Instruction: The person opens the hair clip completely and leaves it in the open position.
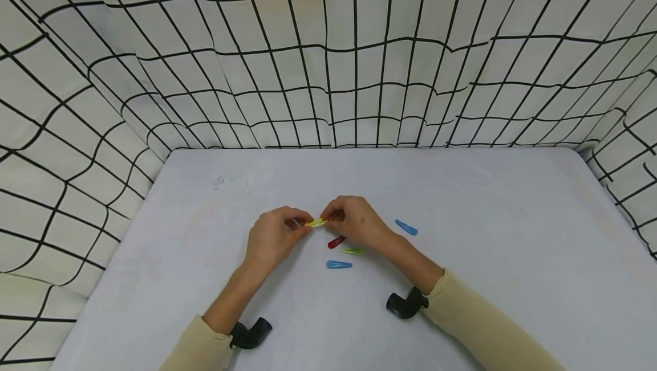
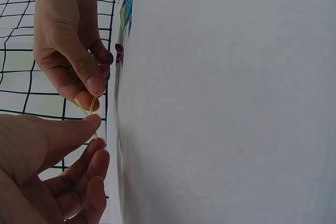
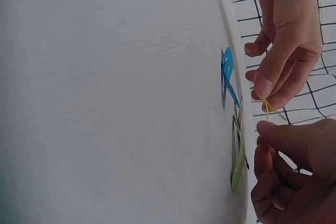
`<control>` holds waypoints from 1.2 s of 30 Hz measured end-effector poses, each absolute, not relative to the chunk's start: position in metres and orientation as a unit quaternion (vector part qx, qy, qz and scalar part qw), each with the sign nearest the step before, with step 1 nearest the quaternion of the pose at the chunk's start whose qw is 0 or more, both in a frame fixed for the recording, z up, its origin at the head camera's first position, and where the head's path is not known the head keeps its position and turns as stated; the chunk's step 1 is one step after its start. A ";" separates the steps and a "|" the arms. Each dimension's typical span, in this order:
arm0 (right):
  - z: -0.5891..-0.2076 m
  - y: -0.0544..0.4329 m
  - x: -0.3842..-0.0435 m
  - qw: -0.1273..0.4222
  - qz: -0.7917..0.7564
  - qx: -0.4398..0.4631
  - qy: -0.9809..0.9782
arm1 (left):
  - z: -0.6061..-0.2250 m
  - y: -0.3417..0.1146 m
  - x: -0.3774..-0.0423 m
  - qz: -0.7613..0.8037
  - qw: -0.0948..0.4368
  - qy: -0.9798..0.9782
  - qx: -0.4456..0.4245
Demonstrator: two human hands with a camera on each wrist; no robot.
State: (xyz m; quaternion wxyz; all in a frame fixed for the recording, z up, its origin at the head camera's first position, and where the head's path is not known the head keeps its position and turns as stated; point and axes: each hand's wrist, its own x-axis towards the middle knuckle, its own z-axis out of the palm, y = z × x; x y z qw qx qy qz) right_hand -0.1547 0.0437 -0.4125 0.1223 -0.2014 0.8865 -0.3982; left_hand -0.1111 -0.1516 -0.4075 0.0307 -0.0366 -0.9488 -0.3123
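A yellow snap hair clip (image 1: 316, 223) is held above the white table between my two hands. My left hand (image 1: 269, 237) pinches one end with thumb and fingertips; my right hand (image 1: 357, 224) pinches the other. Both wrist views show the clip's thin yellow strips (image 2: 92, 105) standing apart between the fingertips. Under and beside the right hand lie a red hair clip (image 1: 336, 242), partly covered by it in the head view, a green hair clip (image 1: 352, 251) and a blue hair clip (image 1: 339, 265). Another blue hair clip (image 1: 406, 227) lies right of the right hand.
The white table (image 1: 513, 257) reaches out on both sides of the hands. Behind and beside it hangs white cloth with a black grid net (image 1: 354, 74). A black curved mount sits at each sleeve's cuff (image 1: 251, 334).
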 end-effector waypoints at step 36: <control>-0.414 0.040 -0.157 0.166 -0.366 -0.195 0.895 | -0.408 -0.150 -0.115 -0.279 -0.039 -0.959 -0.026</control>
